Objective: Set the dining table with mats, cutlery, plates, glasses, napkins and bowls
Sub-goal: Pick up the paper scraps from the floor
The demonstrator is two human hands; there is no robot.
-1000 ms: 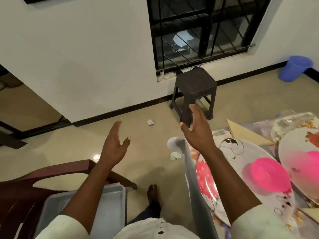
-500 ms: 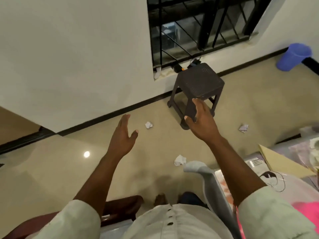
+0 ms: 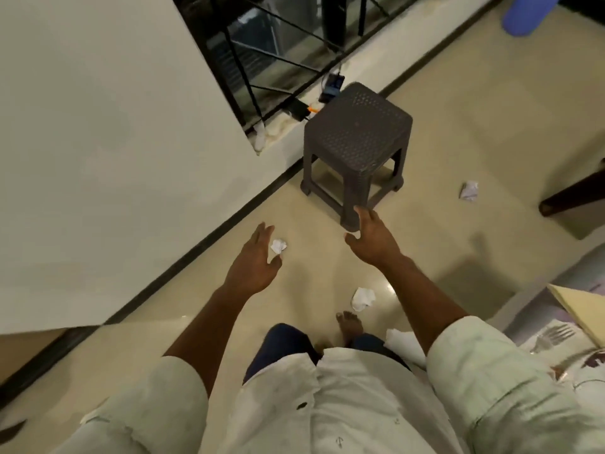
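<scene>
My left hand (image 3: pixel 253 263) is stretched out over the floor, fingers apart and empty, just left of a crumpled white paper (image 3: pixel 278 246). My right hand (image 3: pixel 373 239) is also open and empty, reaching toward the near leg of a dark plastic stool (image 3: pixel 357 139). At the lower right edge only a corner of the dining table (image 3: pixel 537 309) shows, with a fork (image 3: pixel 555 335) lying on a patterned mat and a tan folded napkin (image 3: pixel 579 309) beside it. Plates, glasses and bowls are out of view.
Crumpled papers lie on the tiled floor: one (image 3: pixel 362 298) by my bare foot (image 3: pixel 349 324), another (image 3: pixel 469 191) right of the stool. A blue bin (image 3: pixel 527 14) stands top right. A barred window (image 3: pixel 284 44) with a phone on its sill is behind the stool. A dark furniture leg (image 3: pixel 573 194) juts in at right.
My view has swung down and away from the table, so the plates and pink bowl have left the frame. Both open hands have moved lower, toward the floor and stool.
</scene>
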